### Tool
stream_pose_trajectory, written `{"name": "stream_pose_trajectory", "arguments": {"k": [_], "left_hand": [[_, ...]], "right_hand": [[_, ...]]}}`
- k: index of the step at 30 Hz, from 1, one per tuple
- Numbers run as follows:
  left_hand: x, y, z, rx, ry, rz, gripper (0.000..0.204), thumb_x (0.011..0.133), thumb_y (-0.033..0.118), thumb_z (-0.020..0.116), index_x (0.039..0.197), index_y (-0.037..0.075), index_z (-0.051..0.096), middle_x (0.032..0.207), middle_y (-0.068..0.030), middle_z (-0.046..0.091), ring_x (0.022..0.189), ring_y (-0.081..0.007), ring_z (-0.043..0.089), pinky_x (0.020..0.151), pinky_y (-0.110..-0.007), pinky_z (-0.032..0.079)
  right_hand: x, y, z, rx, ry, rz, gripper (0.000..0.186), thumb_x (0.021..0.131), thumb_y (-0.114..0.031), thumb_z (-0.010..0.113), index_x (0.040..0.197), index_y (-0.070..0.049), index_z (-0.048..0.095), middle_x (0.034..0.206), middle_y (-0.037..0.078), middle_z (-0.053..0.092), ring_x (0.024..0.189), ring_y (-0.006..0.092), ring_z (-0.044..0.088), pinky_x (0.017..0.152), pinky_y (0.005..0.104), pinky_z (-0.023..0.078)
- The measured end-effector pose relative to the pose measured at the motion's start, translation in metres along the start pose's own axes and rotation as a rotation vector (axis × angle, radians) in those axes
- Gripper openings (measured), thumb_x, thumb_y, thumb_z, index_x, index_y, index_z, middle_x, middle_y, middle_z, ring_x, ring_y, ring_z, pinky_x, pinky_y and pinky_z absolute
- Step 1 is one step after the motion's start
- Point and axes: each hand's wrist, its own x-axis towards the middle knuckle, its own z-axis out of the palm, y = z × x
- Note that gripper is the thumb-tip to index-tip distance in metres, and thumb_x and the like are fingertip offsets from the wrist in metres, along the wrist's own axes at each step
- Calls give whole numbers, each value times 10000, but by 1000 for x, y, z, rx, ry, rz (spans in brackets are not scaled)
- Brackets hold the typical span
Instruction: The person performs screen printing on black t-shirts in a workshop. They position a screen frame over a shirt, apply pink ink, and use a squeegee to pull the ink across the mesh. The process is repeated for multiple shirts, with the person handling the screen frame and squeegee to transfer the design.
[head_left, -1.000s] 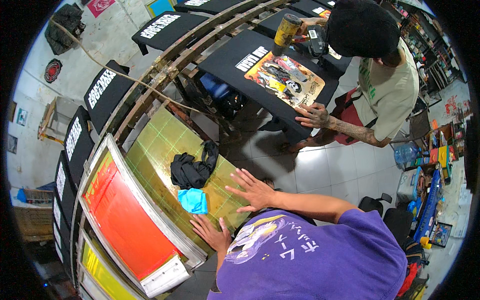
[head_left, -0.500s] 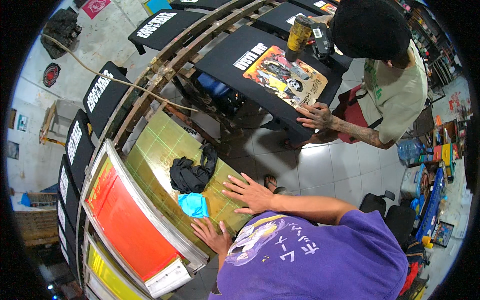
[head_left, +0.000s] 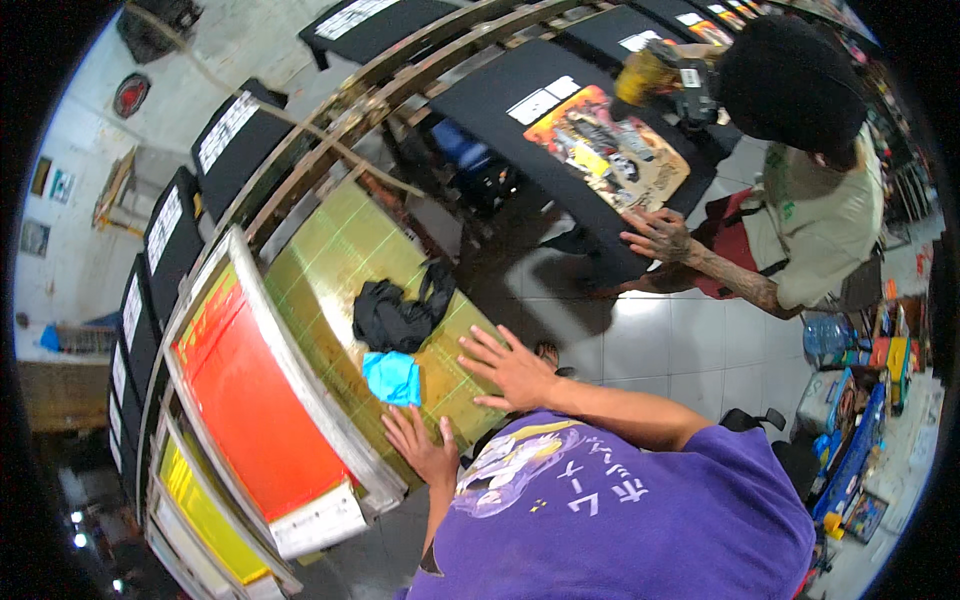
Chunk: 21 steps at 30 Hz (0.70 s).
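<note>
Both my hands lie with fingers spread on a yellow-green gridded board [head_left: 330, 225]. My left hand [head_left: 425, 450] rests at its near edge, just below a folded bright-blue cloth [head_left: 392, 377]. My right hand [head_left: 510, 370] is farther up along the board's right edge, to the right of that cloth and of a crumpled black cloth [head_left: 390, 315]. Neither hand holds anything. Left of the board is a framed screen with red ink [head_left: 245, 390], with a yellow one [head_left: 205, 500] behind it.
A co-worker [head_left: 800, 210] holds a yellow-and-black handheld tool [head_left: 660, 85] over a colourful print [head_left: 600, 150] on a black-covered board, one hand [head_left: 655, 232] on it. Black shirts [head_left: 225, 140] lie on boards along a rail [head_left: 310, 130]; cluttered supplies [head_left: 880, 360] stand at right.
My view has shifted slightly, moving the scene up in the picture. The co-worker's tool has changed angle and position. My hands remain spread on the board, in about the same places.
</note>
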Motion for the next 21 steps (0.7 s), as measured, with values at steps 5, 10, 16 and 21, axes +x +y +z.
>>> {"name": "stream_pose_trajectory", "arguments": {"k": [5,10,16,21], "left_hand": [[-1,-3,-8,-292,95,-7,430,843,176,766,1241,49,664,1463,-151,534,1426,-409,387,1183,-594,229],[38,21,-8,-221,228,-121,723,793,216,829,1417,43,509,1469,-201,460,1331,-408,420,1120,-515,336],[114,14,-19,-326,-79,-371,622,840,182,745,1408,63,522,1231,-209,624,1140,-372,580,975,-544,432],[133,8,-50,-60,-252,-379,317,822,180,728,1120,73,720,1205,-174,648,1114,-349,592,954,-521,455]], "right_hand": [[3,-2,3,-1,-6,6,775,936,-599,516,1526,-108,405,1640,134,258,1537,343,138,1218,581,127],[4,-4,4,-30,14,1,743,930,-570,547,1501,-107,440,1625,141,286,1531,349,159,1215,575,154],[4,-6,3,-21,33,-7,724,929,-553,564,1490,-109,454,1620,137,291,1524,350,176,1211,576,173],[4,-6,5,-17,46,4,716,921,-543,585,1476,-104,473,1613,135,305,1521,347,187,1209,573,181]]}}
